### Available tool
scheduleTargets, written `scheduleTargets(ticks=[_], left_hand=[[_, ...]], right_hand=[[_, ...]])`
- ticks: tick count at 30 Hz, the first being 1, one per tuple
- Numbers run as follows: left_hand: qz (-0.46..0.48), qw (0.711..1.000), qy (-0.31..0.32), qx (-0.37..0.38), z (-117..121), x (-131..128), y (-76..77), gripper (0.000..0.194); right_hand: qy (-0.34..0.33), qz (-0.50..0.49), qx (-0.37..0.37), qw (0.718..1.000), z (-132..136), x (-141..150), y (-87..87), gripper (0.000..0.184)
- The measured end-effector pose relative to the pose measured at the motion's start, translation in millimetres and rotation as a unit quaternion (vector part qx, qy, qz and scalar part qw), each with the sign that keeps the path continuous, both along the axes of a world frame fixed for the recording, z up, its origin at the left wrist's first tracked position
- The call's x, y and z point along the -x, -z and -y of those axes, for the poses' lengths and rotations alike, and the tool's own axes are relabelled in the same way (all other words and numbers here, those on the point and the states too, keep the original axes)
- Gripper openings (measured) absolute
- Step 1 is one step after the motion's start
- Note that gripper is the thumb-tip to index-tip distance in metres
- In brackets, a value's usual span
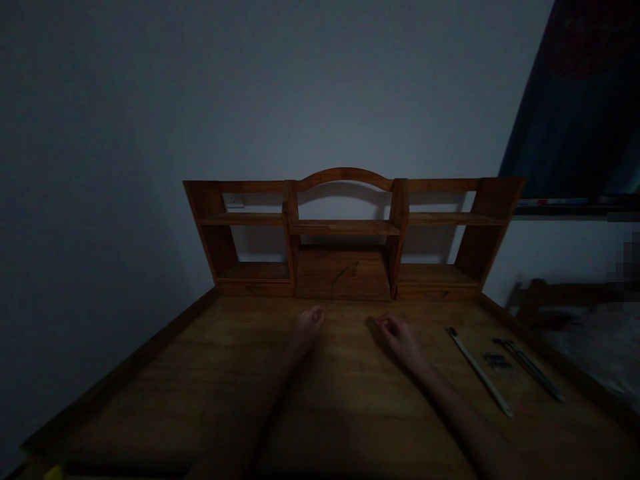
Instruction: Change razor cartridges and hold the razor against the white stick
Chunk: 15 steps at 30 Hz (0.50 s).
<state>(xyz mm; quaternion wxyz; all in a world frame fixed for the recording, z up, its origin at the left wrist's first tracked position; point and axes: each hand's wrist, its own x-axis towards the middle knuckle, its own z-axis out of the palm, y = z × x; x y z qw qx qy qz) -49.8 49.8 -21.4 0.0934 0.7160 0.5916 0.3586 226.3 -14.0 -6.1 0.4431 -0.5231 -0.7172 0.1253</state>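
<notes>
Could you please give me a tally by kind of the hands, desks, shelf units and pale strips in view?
Hands: 2, the left hand and the right hand
Desk: 1
Shelf unit: 1
Pale strip: 1
Total: 5

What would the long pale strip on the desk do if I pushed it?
The pale strip looks straight, so it's probably stiff. It's thin, so perhaps light. Lying flat on the desk, it would likely slide rather than tip.
</notes>
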Motion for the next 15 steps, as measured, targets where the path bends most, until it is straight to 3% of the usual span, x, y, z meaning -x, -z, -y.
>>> scheduleTargets(ticks=[15], left_hand=[[0.005,1.000,-0.008,0.003,4.1,0.7,-3.9,0.032]], right_hand=[[-0.014,0.013,0.013,1.000,0.5,-1.5,-1.2,0.033]])
